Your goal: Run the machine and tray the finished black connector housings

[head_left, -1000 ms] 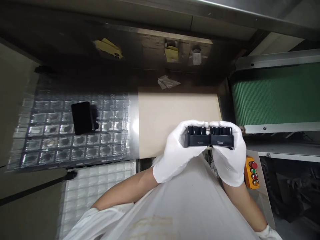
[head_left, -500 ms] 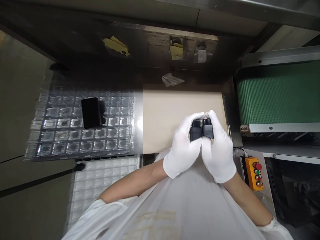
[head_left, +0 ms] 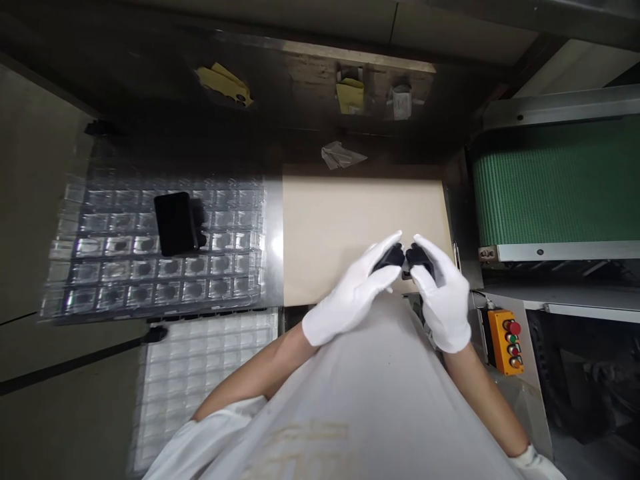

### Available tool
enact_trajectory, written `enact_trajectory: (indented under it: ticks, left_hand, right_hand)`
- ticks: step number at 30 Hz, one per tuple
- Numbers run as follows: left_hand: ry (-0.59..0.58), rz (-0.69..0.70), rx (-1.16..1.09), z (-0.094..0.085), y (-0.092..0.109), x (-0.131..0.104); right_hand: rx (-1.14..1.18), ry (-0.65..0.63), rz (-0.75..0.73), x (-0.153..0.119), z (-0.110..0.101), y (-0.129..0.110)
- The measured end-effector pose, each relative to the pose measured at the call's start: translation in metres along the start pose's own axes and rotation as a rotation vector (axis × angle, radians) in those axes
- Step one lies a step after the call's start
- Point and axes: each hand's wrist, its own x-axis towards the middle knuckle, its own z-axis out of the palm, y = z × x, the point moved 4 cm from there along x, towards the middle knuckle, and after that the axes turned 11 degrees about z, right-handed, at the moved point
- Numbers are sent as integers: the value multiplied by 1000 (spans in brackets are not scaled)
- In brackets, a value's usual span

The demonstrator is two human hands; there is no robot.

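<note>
Both hands wear white gloves and meet near the front right of a beige board [head_left: 330,227]. My left hand [head_left: 355,287] is closed on a small black part [head_left: 390,259], whose exact kind I cannot make out. A similar black part [head_left: 417,257] sits in my right hand [head_left: 443,297], between thumb and fingers. The two parts face each other end to end, with a narrow gap between them. The gloves cover much of each part.
On the left, a clear plastic tray [head_left: 170,267] with many pockets carries a black box-like object [head_left: 175,223]. A second tray [head_left: 200,380] lies lower. Crumpled plastic [head_left: 343,155] lies behind the board. At right are a green conveyor belt [head_left: 555,187] and an orange button box [head_left: 506,341].
My hands have tilted and drawn slightly apart at the wrists, turning the two black parts so their ends angle toward each other. The camera view has shifted a little.
</note>
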Motion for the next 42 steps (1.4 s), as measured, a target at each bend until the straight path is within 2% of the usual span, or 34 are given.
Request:
enact_trajectory:
  ticks: [3,5,8,12,24,33,37,42]
  left_hand:
    - [30,266,169,-3,30,-11]
    - [85,356,174,-3,41,-15]
    - [152,388,113,-4,41,-16]
    - [174,376,72,-5,31,-15]
    - [150,478,186,-4,32,-15]
    - [179,452,167,-7,28,-16]
    - [205,410,97,-11,18,-15]
    - [222,111,-101,-19,-19,7]
  right_hand:
    - [17,60,-135,-7,-16,-29]
    - [33,59,-212,-10,-21,-44]
    - [68,48,-230,-11,-20,-52]
    - [95,32,-217,-11,-13,-47]
    - [71,46,-277,-12,-15,-44]
    - [18,47,-275,-16,-19,-41]
    - [-11,63,-162,-16,-29,-29]
    - [131,-31,104,0,-28,17]
